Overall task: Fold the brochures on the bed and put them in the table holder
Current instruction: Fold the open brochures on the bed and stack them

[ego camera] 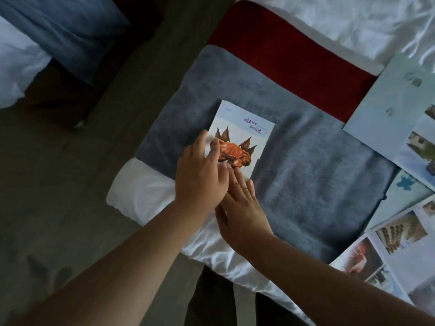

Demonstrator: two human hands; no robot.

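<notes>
The bed (329, 24), sheeted in white, carries a grey blanket (306, 175) with a red band (294, 55) beside it. A folded brochure (244, 132) showing a crab lies on the grey blanket. Unfolded brochures (388, 109) overlap at the right.

Dim, soft-focus wide-angle view; daylight glares on the white sheet (353, 27), floor (58, 184) shadowed.

A folded brochure (242, 135) is lying at frame centre on a blanket (306, 175) that is crossing the bed (341, 24) corner. The left hand (200, 177) is resting on the brochure's lower left part. The right hand (242, 205) is lying just below, partly under the left, fingertips touching the brochure's lower edge. Unfolded brochures (395, 252) are overlapping along the right edge. A second bed (23, 62) is sitting at upper left, with floor (70, 208) between.
</notes>
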